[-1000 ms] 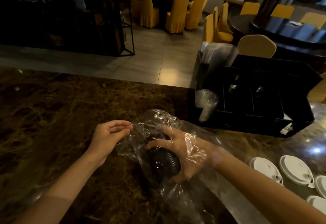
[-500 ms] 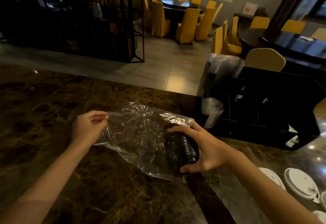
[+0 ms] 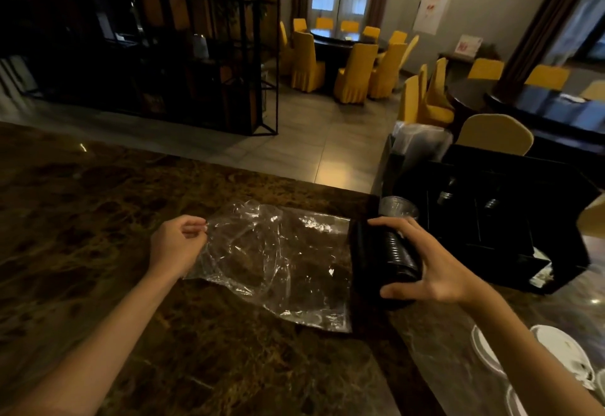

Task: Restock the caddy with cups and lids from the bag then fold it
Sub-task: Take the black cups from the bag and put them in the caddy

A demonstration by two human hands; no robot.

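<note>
A clear plastic bag [image 3: 275, 262] lies flattened on the dark marble counter [image 3: 98, 219]. My left hand [image 3: 178, 245] pinches its left edge. My right hand [image 3: 435, 265] grips a stack of black lids [image 3: 389, 255], which is outside the bag's right end. The black caddy [image 3: 510, 219] stands just right of the stack, with a stack of clear cups [image 3: 397, 208] at its front left corner and clear plastic items [image 3: 422, 142] in its back left compartment.
White lids [image 3: 563, 353] lie on the counter at the lower right. Beyond the counter's far edge are a tiled floor, a black metal shelf [image 3: 212, 55], and dark tables with yellow chairs [image 3: 357, 68].
My right hand has pulled the stack of black lids out of the bag and to the right. My left hand kept its hold on the bag's edge, and the bag now lies flat.
</note>
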